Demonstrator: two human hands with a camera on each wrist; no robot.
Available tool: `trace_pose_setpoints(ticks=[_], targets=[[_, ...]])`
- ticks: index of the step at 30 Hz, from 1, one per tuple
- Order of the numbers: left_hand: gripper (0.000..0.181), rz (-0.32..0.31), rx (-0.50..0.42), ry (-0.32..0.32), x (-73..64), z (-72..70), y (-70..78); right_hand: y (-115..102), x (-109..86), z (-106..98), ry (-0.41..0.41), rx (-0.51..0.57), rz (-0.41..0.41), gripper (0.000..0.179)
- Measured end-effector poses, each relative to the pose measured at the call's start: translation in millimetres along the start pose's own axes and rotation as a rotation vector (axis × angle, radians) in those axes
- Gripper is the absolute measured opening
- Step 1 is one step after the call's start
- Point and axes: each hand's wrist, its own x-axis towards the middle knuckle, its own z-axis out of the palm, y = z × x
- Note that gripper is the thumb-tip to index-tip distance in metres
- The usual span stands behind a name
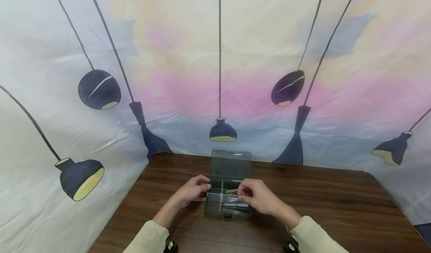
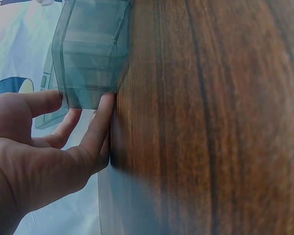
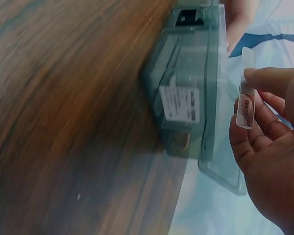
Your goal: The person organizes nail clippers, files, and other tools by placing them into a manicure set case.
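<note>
A see-through grey-green compartment box (image 1: 212, 210) stands on the table with its lid (image 1: 231, 165) raised at the back. My left hand (image 1: 192, 188) touches the box's left side, fingers fairly straight. In the left wrist view, the thumb (image 2: 46, 102) meets the upper edge and another fingertip the lower edge. My right hand (image 1: 258, 197) is over the box's right side. It pinches a small clear plastic strip (image 3: 246, 105) with dark lettering between thumb and fingers. Slim tools with pale handles (image 1: 240, 205) lie in the front right compartment; brownish sticks (image 1: 231, 191) lie behind them.
White dividers (image 1: 214, 197) split the box, and a dark latch (image 1: 228, 215) sits on its front. A printed white label (image 3: 181, 104) shows at the box's side. The dark wooden table (image 1: 336, 208) meets a cloth backdrop (image 1: 188, 95) printed with lamps.
</note>
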Motion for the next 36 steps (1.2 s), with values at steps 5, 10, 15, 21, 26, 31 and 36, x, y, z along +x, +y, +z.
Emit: trace_pose_setpoints(ticks=[5,10,15,21,26,31,36], targets=[[0.032,0.004,-0.003,0.003,-0.6,0.3,2.2,-4.0,5.1,5.5,-0.031,0.009,0.009,0.015],[0.032,-0.001,0.003,0.001,-0.7,0.1,2.3,-2.7,6.6,10.4,-0.045,0.004,0.029,0.014],[0.032,0.002,0.001,-0.001,0.4,-0.5,2.2,-1.6,7.5,13.7,-0.022,-0.006,0.007,0.017],[0.032,0.002,0.007,0.001,1.0,-0.3,3.1,-1.4,7.2,15.2,-0.018,-0.011,0.0,0.021],[0.032,0.0,0.003,0.006,0.4,0.6,3.8,-0.6,6.5,14.8,-0.015,-0.015,-0.021,0.019],[0.032,-0.002,0.001,0.006,-0.9,2.0,2.5,-1.5,4.4,9.7,-0.036,0.005,-0.037,0.006],[0.033,-0.003,0.002,0.002,-0.6,2.3,1.0,-2.1,-0.4,-2.1,-0.028,0.022,-0.035,0.009]])
